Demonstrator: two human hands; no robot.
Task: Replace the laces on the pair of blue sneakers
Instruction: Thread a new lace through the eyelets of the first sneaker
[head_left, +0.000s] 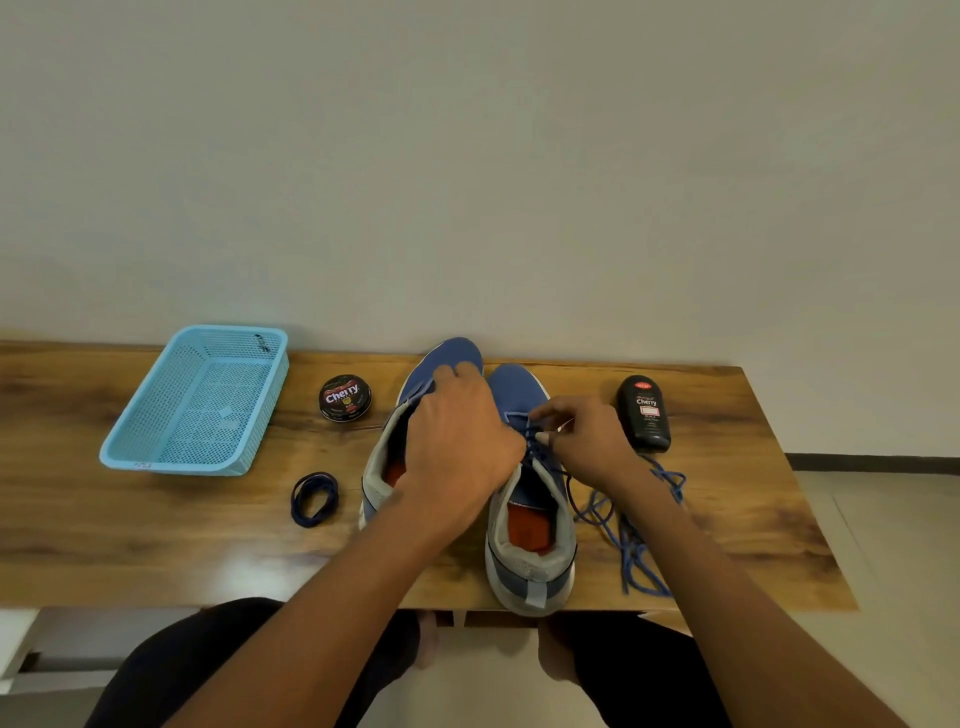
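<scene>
Head view, looking down: two blue sneakers are seen side by side on a wooden table (156, 530), toes toward the wall, heels toward the person. The right sneaker (530, 519) is partly laced w/ a dark blue lace (532, 447), and that lace is pinched near the upper eyelets by the right hand (587, 441), thumb and forefinger closed on it, other fingers curled. The left hand (460, 441) is laid over the left sneaker (447, 358) and the gap between the pair; its fingers are bent down over the toe area, but whether a lace is gripped under them can't be told, since the palm hides it. A tangle of lighter blue lace (639, 540) lies loose on the table just right of the right sneaker, and a coiled dark lace (314, 499) lies left of the left sneaker. A blue basket (208, 338), a polish tin (345, 397) and a black bottle (644, 413) are also on the table. Handling, as judged: lace is expected to be light, limp, prone to tangling, so it's best held close to the stiff tip for threading thru eyelets. Sneakers look light, soft in the knit upper, firmer at sole and heel; each is prob. best steadied by the sole edge or heel collar so it isn't dragged when the lace is pulled.
</scene>
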